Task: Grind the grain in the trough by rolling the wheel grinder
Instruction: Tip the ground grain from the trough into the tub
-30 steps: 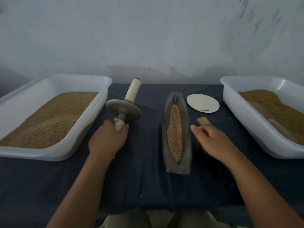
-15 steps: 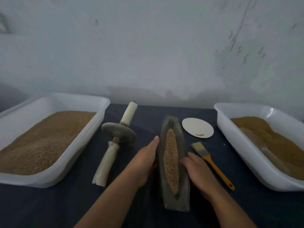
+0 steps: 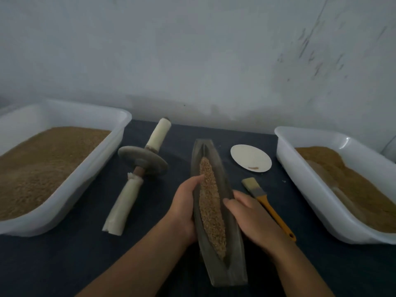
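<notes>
A long, narrow, boat-shaped grey trough lies lengthwise on the dark cloth, with a strip of brown grain along its groove. My left hand grips its left wall, the thumb over the rim near the grain. My right hand holds the right wall, fingers curled over that rim. The wheel grinder, a grey stone disc on a rod with white cloth-wrapped handles, lies untouched to the left of the trough.
A white tub of grain stands at the left and a second white tub at the right. A small white plate and an orange-handled brush lie right of the trough. A wall rises close behind.
My left hand let go of the grinder's near handle and came to the trough. Both hands closed in on the trough's sides and now clasp its rims.
</notes>
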A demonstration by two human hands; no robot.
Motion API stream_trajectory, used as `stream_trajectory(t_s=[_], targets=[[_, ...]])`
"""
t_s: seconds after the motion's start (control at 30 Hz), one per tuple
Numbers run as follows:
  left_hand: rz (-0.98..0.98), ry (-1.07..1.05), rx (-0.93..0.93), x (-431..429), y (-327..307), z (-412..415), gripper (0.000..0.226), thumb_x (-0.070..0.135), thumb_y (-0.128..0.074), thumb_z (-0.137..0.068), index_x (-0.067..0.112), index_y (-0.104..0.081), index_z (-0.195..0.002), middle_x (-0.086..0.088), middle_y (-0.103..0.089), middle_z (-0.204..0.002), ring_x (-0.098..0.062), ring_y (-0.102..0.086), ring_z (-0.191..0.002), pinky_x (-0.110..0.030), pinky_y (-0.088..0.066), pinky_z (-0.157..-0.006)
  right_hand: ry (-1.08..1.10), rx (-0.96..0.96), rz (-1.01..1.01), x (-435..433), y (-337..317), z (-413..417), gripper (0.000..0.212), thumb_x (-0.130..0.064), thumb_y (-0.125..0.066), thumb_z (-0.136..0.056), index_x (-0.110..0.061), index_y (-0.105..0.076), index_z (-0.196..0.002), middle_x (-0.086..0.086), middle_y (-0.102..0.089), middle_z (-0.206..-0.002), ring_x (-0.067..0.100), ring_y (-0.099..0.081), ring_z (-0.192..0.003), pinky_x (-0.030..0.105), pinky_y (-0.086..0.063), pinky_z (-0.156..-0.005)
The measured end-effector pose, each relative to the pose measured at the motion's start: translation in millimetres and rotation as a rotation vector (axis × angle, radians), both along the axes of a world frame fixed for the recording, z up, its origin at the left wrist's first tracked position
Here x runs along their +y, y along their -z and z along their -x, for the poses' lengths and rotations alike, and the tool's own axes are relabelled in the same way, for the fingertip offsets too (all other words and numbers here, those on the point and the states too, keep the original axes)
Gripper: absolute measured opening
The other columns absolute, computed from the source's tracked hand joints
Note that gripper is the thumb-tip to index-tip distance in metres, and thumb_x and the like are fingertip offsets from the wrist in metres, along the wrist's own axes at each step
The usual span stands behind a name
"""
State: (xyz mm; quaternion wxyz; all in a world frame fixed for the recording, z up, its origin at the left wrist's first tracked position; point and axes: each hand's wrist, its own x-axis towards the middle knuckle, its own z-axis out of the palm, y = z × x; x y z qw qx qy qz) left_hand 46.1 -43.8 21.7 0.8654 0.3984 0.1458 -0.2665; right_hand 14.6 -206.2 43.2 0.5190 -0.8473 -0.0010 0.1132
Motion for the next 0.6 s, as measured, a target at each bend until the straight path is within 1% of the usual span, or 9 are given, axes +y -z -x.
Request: stream_trajectory(t_s=[0.07, 0.13, 0.2, 0.27, 0.3, 0.37, 0.47, 0.53, 0.6], targets=[[0.010, -0.006, 0.032, -1.1, 1.4, 1.0, 0.043, 0.040, -0.063, -0.094, 0.004, -0.084, -0.103, -0.024, -0.078, -0.108, -0.039, -0.079, -0.087, -0.049, -0.063, -0.069, 0.033, -0.040, 0.047, -12.5, -5.0, 1.9, 0.035, -0.071, -0.036, -0.106, -0.067, -0.069, -0.094, -0.040, -0.069, -0.090, -0.021, -0.063, -0.083, 0.022, -0.044, -0.076], [0.029, -0.011, 0.037, 1.3, 2.7, 3.4, 0.043, 0.037, -0.063, -0.091, 0.002, -0.083, -0.105, -0.027, -0.077, -0.109, -0.042, -0.078, -0.089, -0.052, -0.063, -0.070, 0.167, -0.184, 0.121, -35.5, -1.3, 4.5, 0.049, -0.083, -0.031, -0.096, -0.057, -0.072, -0.101, -0.027, -0.073, -0.088, -0.007, -0.069, -0.078, 0.023, -0.049, -0.067], [0.026, -0.010, 0.034, 4.4, 1.2, 7.5, 0.041, 0.036, -0.064, -0.087, 0.003, -0.084, -0.101, -0.027, -0.077, -0.107, -0.042, -0.078, -0.087, -0.053, -0.063, -0.067, 0.302, -0.299, 0.449, -65.4, 7.8, 4.2, 0.049, -0.082, -0.041, -0.091, -0.043, -0.070, -0.101, -0.018, -0.071, -0.087, 0.000, -0.067, -0.077, 0.024, -0.049, -0.064], [0.015, -0.027, 0.043, 7.0, -2.3, 12.3, 0.041, 0.034, -0.066, -0.085, 0.003, -0.082, -0.108, -0.027, -0.077, -0.104, -0.042, -0.078, -0.083, -0.054, -0.063, -0.063, 0.312, -0.269, 0.901, -89.0, 16.8, 2.1, 0.038, -0.073, -0.055, -0.093, -0.036, -0.058, -0.095, -0.015, -0.058, -0.087, 0.003, -0.057, -0.074, 0.025, -0.047, -0.064], [0.013, -0.041, 0.040, 8.2, -5.2, 15.2, 0.043, 0.033, -0.066, -0.084, 0.003, -0.078, -0.114, -0.028, -0.077, -0.104, -0.043, -0.078, -0.082, -0.054, -0.063, -0.062, 0.300, -0.249, 0.992, -94.6, 21.2, 1.8, 0.038, -0.069, -0.060, -0.094, -0.031, -0.054, -0.090, -0.011, -0.055, -0.086, 0.005, -0.054, -0.072, 0.026, -0.045, -0.062], [0.013, -0.067, 0.020, 10.3, -11.0, 21.0, 0.048, 0.032, -0.067, -0.082, 0.003, -0.074, -0.120, -0.028, -0.077, -0.105, -0.043, -0.078, -0.082, -0.052, -0.063, -0.064, 0.271, -0.236, 1.036, -95.1, 26.1, 2.1, 0.041, -0.062, -0.059, -0.099, -0.026, -0.052, -0.081, -0.005, -0.053, -0.082, 0.011, -0.054, -0.067, 0.028, -0.042, -0.058], [-0.017, -0.113, 0.002, 20.0, -24.3, 30.5, 0.052, 0.033, -0.067, -0.081, 0.002, -0.073, -0.123, -0.027, -0.077, -0.106, -0.041, -0.078, -0.082, -0.050, -0.063, -0.066, 0.289, -0.223, 1.038, -93.6, 28.5, 0.6, 0.042, -0.062, -0.049, -0.102, -0.028, -0.056, -0.079, -0.006, -0.059, -0.073, 0.010, -0.058, -0.058, 0.030, -0.048, -0.055], [-0.041, -0.146, -0.009, 28.9, -29.5, 36.9, 0.052, 0.034, -0.067, -0.083, 0.002, -0.073, -0.123, -0.026, -0.077, -0.106, -0.039, -0.079, -0.082, -0.049, -0.063, -0.066, 0.355, -0.183, 0.861, -95.6, 20.5, 1.6, 0.038, -0.059, -0.051, -0.103, -0.029, -0.060, -0.083, -0.006, -0.066, -0.066, 0.011, -0.064, -0.054, 0.034, -0.054, -0.056], [-0.048, -0.187, -0.034, 39.3, -36.3, 44.4, 0.047, 0.033, -0.067, -0.086, 0.003, -0.076, -0.120, -0.025, -0.078, -0.106, -0.039, -0.079, -0.081, -0.048, -0.063, -0.065, 0.383, -0.147, 0.593, -96.9, 14.4, 5.5, 0.024, -0.049, -0.056, -0.105, -0.029, -0.065, -0.096, -0.003, -0.072, -0.074, 0.016, -0.069, -0.055, 0.039, -0.057, -0.061]])
